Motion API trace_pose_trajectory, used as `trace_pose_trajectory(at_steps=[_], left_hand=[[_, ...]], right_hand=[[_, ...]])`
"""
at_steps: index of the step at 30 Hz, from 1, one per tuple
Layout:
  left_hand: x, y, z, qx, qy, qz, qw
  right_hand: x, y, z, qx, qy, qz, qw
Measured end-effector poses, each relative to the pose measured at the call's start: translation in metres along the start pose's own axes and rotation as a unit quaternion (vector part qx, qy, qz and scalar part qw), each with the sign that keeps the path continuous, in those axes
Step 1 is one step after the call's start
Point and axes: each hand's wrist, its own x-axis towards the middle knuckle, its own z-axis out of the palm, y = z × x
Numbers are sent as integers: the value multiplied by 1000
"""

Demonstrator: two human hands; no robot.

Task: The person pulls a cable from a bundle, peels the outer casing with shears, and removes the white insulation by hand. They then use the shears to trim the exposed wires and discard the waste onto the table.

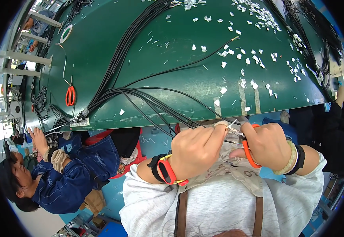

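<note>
My left hand [197, 152] is closed on black cables [179, 112] that run over the table's front edge from a long bundle. Its thumb and forefinger are pinched near a cable end, and a pale wrap shows on one fingertip. My right hand [266, 140] grips orange-handled scissors [250, 157], with fingers round the handle loops. The blades meet the cable end right beside my left fingertips. How far the blades are apart is too small to tell. One cable with bare coloured wire tips [235, 38] lies stretched across the green table [172, 59].
White scraps [254, 59] litter the table's right half. Another pair of orange scissors [70, 95] and a tape roll [66, 34] lie at left. A co-worker in a denim jacket [69, 185] sits at my left. At far right, another person's hands [342, 94] work by black cables [326, 67].
</note>
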Motion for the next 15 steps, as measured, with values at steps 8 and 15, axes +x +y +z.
trace_pose_trajectory(at_steps=[8, 15], left_hand=[[-2, 3, 3, 93, 34, 33, 994], [-2, 3, 5, 131, 59, 57, 988]], right_hand=[[-1, -3, -5, 3, 15, -3, 1000], [-4, -4, -7, -4, -5, 7, 1000]])
